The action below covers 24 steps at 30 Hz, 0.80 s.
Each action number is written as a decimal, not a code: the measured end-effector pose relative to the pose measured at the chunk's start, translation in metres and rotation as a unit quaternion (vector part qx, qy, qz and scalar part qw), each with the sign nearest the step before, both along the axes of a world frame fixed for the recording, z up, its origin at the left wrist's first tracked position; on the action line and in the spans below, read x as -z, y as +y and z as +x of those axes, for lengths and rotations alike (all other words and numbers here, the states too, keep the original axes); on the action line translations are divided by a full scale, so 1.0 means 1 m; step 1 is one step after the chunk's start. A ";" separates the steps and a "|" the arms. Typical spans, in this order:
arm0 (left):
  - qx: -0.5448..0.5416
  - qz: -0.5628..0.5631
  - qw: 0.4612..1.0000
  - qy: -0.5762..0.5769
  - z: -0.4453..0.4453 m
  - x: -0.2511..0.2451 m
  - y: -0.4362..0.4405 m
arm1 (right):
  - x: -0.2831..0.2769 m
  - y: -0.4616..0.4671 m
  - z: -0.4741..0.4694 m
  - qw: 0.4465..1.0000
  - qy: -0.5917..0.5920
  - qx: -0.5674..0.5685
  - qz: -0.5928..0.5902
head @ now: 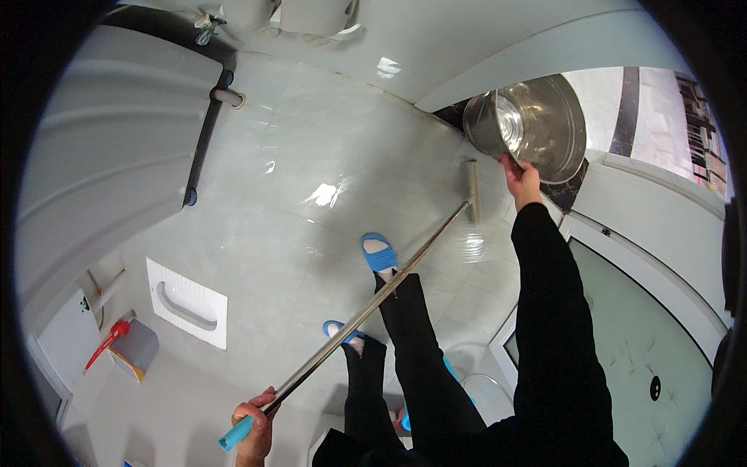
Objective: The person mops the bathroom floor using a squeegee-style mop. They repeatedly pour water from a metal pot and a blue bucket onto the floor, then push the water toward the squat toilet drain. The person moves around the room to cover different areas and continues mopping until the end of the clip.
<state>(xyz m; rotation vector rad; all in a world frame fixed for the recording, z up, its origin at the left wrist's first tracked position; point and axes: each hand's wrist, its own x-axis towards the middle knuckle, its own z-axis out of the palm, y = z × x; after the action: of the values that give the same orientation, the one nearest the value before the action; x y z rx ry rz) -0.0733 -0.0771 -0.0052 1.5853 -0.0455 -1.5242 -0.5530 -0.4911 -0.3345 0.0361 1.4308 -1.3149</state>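
Note:
My left hand [255, 425] is closed around the metal pole of a mop or floor squeegee [373, 303], just above its turquoise end grip. The pole runs up and right to a narrow, pale head [474, 192] that rests on the tiled floor. My right hand [521, 180], with the arm stretched out, grips the rim of a large stainless steel pot or tub [560, 128]. This vessel is tilted, its shiny inside showing, at the dark stone threshold of the doorway. Its far underside is hidden.
A squat toilet [220, 309] is set in the floor at the left, near a grey bin [140, 344] and a red-handled tool [118, 330]. A large grey cabinet or appliance [117, 122] stands upper left. A frosted glass door [636, 315] is at the right. Blue slippers [380, 257] are on my feet.

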 end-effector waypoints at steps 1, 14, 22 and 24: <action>-0.002 0.003 1.000 0.005 0.001 0.000 -0.002 | 0.006 -0.013 -0.001 1.000 0.001 0.008 -0.012; -0.025 -0.008 1.000 0.003 -0.008 -0.011 -0.016 | 0.024 -0.043 0.032 1.000 -0.006 -0.002 -0.027; 0.015 -0.032 0.998 -0.051 -0.014 -0.011 -0.028 | 0.010 0.036 0.011 0.943 0.096 -0.284 0.147; 0.046 -0.008 0.996 -0.079 -0.020 -0.017 -0.036 | -0.004 0.093 0.025 0.857 0.194 -0.400 0.262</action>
<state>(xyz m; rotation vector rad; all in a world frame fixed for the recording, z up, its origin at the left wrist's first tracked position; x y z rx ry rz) -0.0932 -0.1134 0.0118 1.7085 -0.2218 -1.4602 -0.5278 -0.3979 -0.3307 -0.4438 1.8264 -0.2264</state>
